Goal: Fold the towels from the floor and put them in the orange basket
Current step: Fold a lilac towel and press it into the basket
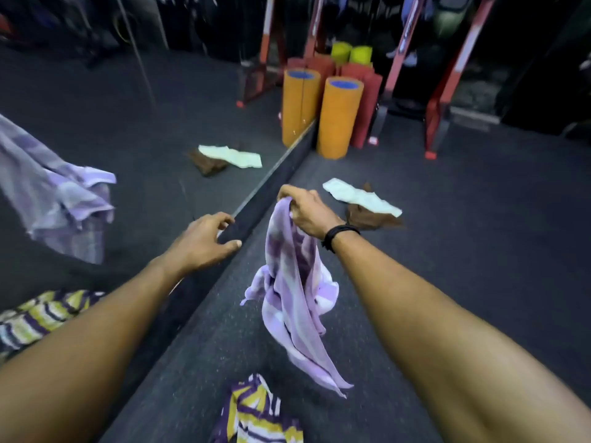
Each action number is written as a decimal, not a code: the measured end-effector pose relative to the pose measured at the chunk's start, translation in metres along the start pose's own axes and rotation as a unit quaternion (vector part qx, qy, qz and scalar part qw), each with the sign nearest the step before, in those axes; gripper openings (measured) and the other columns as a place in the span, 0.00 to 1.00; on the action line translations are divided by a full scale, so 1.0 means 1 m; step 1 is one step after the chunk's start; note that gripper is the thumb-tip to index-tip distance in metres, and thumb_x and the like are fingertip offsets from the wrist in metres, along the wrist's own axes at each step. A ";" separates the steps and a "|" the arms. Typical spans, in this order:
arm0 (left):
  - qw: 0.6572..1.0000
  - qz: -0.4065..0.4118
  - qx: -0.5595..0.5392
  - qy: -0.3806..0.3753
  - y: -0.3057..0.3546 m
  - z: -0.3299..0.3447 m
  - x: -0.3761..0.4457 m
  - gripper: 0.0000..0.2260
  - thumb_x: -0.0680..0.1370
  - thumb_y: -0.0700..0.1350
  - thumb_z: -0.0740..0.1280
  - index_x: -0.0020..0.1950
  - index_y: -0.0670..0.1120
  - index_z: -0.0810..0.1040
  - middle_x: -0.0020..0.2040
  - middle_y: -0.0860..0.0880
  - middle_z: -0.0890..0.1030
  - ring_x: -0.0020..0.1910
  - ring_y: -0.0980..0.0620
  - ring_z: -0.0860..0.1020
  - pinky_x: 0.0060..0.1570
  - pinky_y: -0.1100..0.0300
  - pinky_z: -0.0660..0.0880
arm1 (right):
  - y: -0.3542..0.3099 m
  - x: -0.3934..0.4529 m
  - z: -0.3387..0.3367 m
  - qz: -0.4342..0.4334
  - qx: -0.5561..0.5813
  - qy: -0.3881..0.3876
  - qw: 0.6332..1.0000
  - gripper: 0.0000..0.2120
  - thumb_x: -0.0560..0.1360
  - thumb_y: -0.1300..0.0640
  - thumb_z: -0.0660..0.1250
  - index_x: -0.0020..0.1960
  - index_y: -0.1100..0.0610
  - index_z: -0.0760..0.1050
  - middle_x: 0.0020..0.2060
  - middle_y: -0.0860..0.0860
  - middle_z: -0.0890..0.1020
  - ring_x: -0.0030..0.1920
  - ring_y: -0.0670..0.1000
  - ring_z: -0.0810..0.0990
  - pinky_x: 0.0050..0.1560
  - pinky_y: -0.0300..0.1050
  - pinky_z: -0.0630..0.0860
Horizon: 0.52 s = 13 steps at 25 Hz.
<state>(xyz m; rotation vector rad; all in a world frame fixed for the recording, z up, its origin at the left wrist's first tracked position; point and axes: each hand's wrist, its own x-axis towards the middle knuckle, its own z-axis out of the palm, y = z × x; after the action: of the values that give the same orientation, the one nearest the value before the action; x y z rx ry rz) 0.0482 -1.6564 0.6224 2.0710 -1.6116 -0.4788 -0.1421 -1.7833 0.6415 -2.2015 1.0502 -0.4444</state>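
Right hand (pixel 305 211) fingers clamp one purple towel (pixel 295 289); left hand (pixel 204 239) fingers apart.

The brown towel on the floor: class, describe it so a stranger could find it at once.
Start at the orange foam roller standing by the mirror's base, then look nearer along the dark floor. The brown towel lies crumpled there, partly under a pale white towel. It is the only brown cloth, darker than any neighbour.

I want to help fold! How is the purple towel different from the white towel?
The purple towel hangs bunched from the right hand; the white towel lies stretched out on the floor. The purple one is off the ground, while the white one rests partly on a brown towel. Neither is folded yet.
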 end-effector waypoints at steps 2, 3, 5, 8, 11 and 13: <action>0.999 -0.013 0.002 0.041 0.013 -0.058 -0.020 0.24 0.72 0.54 0.72 0.65 0.47 0.73 0.60 0.46 0.77 0.60 0.47 0.76 0.61 0.52 0.72 | -0.054 0.001 -0.028 0.006 0.025 -0.035 0.999 0.09 0.75 0.58 0.57 0.50 0.51 0.73 0.44 0.51 0.73 0.40 0.51 0.71 0.43 0.41 0.73; 0.998 -0.016 0.002 0.066 0.020 -0.086 -0.035 0.25 0.71 0.55 0.72 0.64 0.47 0.73 0.60 0.46 0.78 0.59 0.48 0.76 0.61 0.51 0.73 | -0.083 -0.001 -0.044 0.011 0.053 -0.056 0.997 0.06 0.78 0.56 0.58 0.52 0.53 0.73 0.43 0.49 0.72 0.39 0.49 0.71 0.39 0.34 0.72; 0.993 -0.031 0.006 0.110 0.030 -0.133 -0.068 0.25 0.71 0.53 0.73 0.64 0.45 0.74 0.59 0.45 0.78 0.60 0.47 0.76 0.62 0.51 0.72 | -0.129 -0.005 -0.067 -0.014 0.023 -0.075 0.997 0.09 0.80 0.56 0.59 0.56 0.59 0.73 0.41 0.49 0.70 0.37 0.49 0.69 0.29 0.27 0.69; 0.982 -0.061 0.028 0.176 0.051 -0.192 -0.130 0.22 0.73 0.46 0.72 0.65 0.41 0.73 0.59 0.44 0.78 0.59 0.47 0.76 0.60 0.57 0.71 | -0.189 -0.022 -0.089 -0.108 -0.040 -0.079 0.990 0.13 0.76 0.62 0.56 0.51 0.50 0.77 0.37 0.48 0.69 0.40 0.56 0.71 0.36 0.32 0.75; 0.960 -0.108 0.060 0.251 0.069 -0.234 -0.200 0.21 0.73 0.46 0.73 0.63 0.42 0.74 0.59 0.43 0.79 0.57 0.45 0.77 0.55 0.57 0.71 | -0.240 -0.042 -0.099 -0.207 -0.166 -0.087 0.960 0.12 0.69 0.60 0.53 0.37 0.46 0.70 0.39 0.55 0.74 0.44 0.63 0.75 0.45 0.57 0.79; 0.942 -0.143 0.072 0.294 0.080 -0.253 -0.251 0.22 0.72 0.47 0.73 0.64 0.41 0.74 0.59 0.42 0.79 0.57 0.45 0.77 0.55 0.57 0.71 | -0.276 -0.061 -0.097 -0.281 -0.171 -0.086 0.940 0.12 0.72 0.60 0.55 0.36 0.46 0.70 0.41 0.57 0.75 0.43 0.62 0.76 0.46 0.54 0.78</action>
<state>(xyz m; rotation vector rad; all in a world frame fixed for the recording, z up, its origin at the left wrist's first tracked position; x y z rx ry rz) 0.0577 -1.3912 0.8737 2.2742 -1.0256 0.1739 -0.0776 -1.6460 0.8994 -2.7957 0.4078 -0.3165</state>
